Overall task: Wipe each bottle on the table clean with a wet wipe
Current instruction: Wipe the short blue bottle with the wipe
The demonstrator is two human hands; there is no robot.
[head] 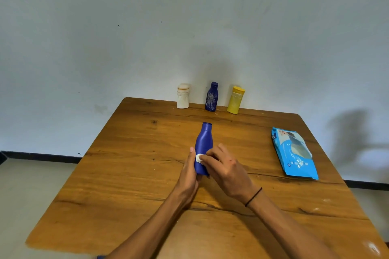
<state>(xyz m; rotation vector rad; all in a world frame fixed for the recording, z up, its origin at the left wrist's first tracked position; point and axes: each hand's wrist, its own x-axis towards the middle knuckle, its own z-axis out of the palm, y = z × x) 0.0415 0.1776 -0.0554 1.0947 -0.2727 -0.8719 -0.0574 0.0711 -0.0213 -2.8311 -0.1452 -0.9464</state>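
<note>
1. Your table point(130, 174) is wooden and set against a pale wall point(126, 27).
2. The wipe pack point(294, 153) lies flat to your right, well apart from your hands.
3. Your left hand point(188, 176) holds the blue bottle point(203, 145) low on its left side, thumb up along it; how far your fingers wrap behind it is hidden.
4. Your right hand point(225, 166) pinches a small white wipe point(199, 157) against the bottle's front.
5. That bottle is capless, at mid-table, neck pointing away from you.
6. Three bottles stand along the far edge: white point(183, 96), dark blue point(211, 97), yellow point(235, 100).
</note>
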